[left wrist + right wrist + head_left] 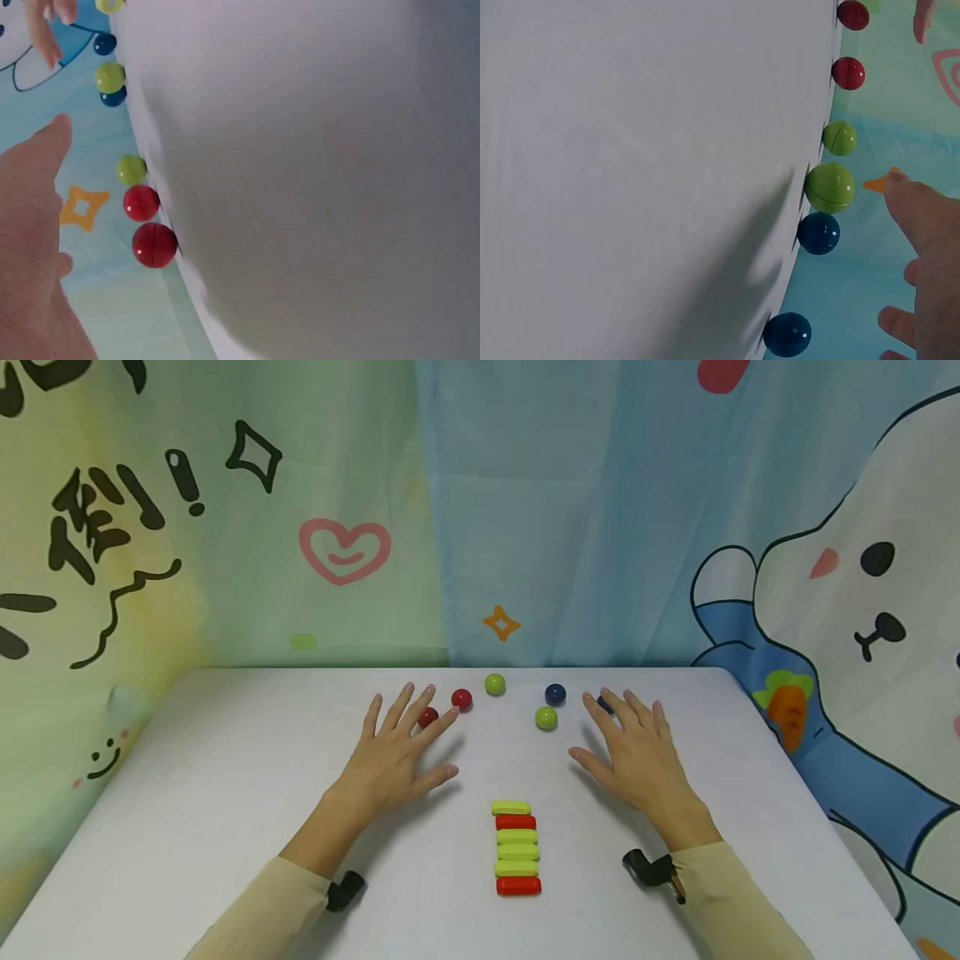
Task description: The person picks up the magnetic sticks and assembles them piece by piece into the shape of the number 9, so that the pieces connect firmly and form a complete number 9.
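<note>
My left hand [390, 758] hovers over the white table with its fingers spread, holding nothing. Close to its fingertips lie a red ball [428, 717] and another red ball [462, 699]. On the other side my right hand [637, 754] is also spread and holds nothing. Its fingers partly hide a dark blue ball [604, 704]. Left of that hand are a second dark blue ball [555, 694] and a green ball [547, 718]. Another green ball [495, 684] sits near the back edge. Between the forearms runs a column of red and yellow-green sticks [517, 852].
The white table [225, 760] ends at a printed curtain [555, 527] behind it. Black wrist cameras are strapped at the left cuff [345, 891] and the right cuff [648, 867].
</note>
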